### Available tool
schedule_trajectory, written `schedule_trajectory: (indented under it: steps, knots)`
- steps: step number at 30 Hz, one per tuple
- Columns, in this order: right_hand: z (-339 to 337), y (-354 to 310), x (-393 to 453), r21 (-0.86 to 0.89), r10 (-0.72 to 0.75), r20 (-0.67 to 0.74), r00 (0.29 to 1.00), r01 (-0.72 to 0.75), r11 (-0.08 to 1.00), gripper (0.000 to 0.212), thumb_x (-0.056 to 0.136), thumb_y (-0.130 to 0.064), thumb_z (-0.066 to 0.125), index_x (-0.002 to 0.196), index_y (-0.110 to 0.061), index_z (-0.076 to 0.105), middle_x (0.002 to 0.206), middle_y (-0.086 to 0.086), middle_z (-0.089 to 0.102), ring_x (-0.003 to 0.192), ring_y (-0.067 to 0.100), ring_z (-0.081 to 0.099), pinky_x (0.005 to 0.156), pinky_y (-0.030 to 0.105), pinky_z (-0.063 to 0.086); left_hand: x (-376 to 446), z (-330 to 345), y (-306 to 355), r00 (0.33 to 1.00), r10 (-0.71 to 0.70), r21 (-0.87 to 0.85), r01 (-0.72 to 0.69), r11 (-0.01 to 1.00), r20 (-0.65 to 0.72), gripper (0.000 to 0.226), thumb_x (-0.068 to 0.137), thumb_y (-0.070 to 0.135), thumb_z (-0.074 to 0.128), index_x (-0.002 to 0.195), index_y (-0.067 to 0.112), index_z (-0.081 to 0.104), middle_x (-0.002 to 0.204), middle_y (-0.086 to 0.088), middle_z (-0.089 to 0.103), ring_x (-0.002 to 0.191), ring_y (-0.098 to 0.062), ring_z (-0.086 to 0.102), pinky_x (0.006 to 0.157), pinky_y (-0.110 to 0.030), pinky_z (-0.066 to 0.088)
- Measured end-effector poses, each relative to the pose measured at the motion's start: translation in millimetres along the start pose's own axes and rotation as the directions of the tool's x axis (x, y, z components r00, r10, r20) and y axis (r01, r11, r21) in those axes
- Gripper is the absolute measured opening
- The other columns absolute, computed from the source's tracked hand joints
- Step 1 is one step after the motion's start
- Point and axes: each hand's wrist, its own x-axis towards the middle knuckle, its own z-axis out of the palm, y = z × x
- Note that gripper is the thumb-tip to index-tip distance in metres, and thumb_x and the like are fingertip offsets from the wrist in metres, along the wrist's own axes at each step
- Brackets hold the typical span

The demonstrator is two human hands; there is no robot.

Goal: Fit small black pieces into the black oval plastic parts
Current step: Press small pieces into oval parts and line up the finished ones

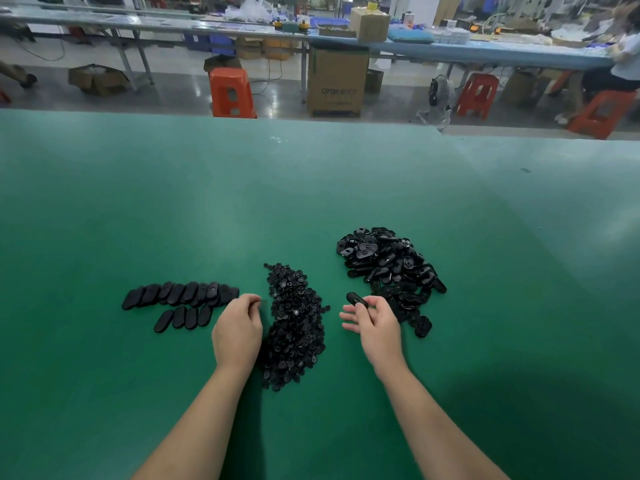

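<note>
Right hand (372, 322) pinches an oval part (356, 299) (left hand (237, 327) curled).

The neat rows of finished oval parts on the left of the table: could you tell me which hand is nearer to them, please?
Left. The left hand sits right beside the rows of oval parts, at their right end; the right hand is beyond the pile of small pieces.

Left hand (237, 327) fingertips curled under, out of sight; whether they hold anything cannot tell. Near-left edge of heap of small black plastic pieces (294, 327) hidden behind that hand. Black oval plastic part (356, 299) in right hand (375, 323): near end covered by fingers. Both forearms cut off by near frame edge. Green table (311, 188) cut off left, right, near.
</note>
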Motion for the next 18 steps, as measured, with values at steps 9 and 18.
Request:
schedule_trajectory:
  steps: [9, 18]
  knots:
    - [-2.1, 2.6, -1.8, -0.020, -0.028, 0.050, 0.998, 0.029, 0.999, 0.025, 0.107, -0.012, 0.046, 0.114, -0.027, 0.065, 0.095, -0.002, 0.077, 0.087, 0.019, 0.075, 0.072, 0.030, 0.061, 3.7, -6.5, 11.0, 0.995, -0.098, -0.132, 0.098, 0.986, 0.005, 0.013, 0.098, 0.020, 0.061, 0.103, 0.023, 0.073, 0.093, 0.006, 0.071, 0.055, -0.007, 0.052, 0.052, -0.025, 0.037]
    - [-0.5, 5.8, -0.9, -0.019, -0.028, 0.032, 0.999, 0.029, 0.999, 0.021, 0.105, -0.008, 0.044, 0.109, -0.023, 0.059, 0.090, 0.001, 0.076, 0.077, 0.023, 0.074, 0.065, 0.030, 0.058, -4.0, 5.0, 88.6, 0.861, -0.213, -0.772, 0.509, 0.380, 0.462, 0.010, 0.088, 0.004, 0.073, 0.097, 0.008, 0.075, 0.064, 0.003, 0.060, 0.044, -0.006, 0.036, 0.042, -0.020, 0.031]
